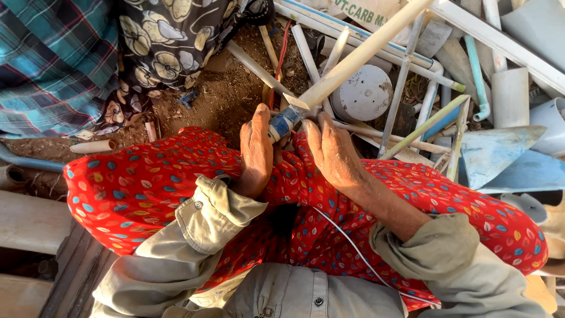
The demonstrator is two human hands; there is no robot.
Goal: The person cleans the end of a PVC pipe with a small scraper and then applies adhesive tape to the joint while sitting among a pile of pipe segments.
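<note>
- The pipe [359,56] is a long, pale cream plastic tube with a smooth, dusty surface. Its long axis runs on a slant, from the hands at the middle of the view up and away toward the top right.
- Its near end sits in a short blue and white fitting [285,122], round in section and scuffed, which points down and left along the same line.
- The left hand [256,152] is curled around the lower end of the fitting, fingers closed on it and the thumb lying along its side.
- The right hand [333,154] is closed loosely on the other side of the fitting, fingertips pressed where the pipe enters it.
- Both hands rest over the person's lap, which is covered by a red cloth [147,188] printed with small blue, yellow and white leaf shapes. The sleeves are rolled khaki fabric.
- Beyond the hands, on the bare brown dirt ground [220,97], lies a heap of scrap plastic: white and blue pipes, a round grey cap [364,93], and flat pale blue sheet pieces [497,150].
- At the top left lie a teal plaid cloth [53,59] and a dark flowered cloth [170,44].
</note>
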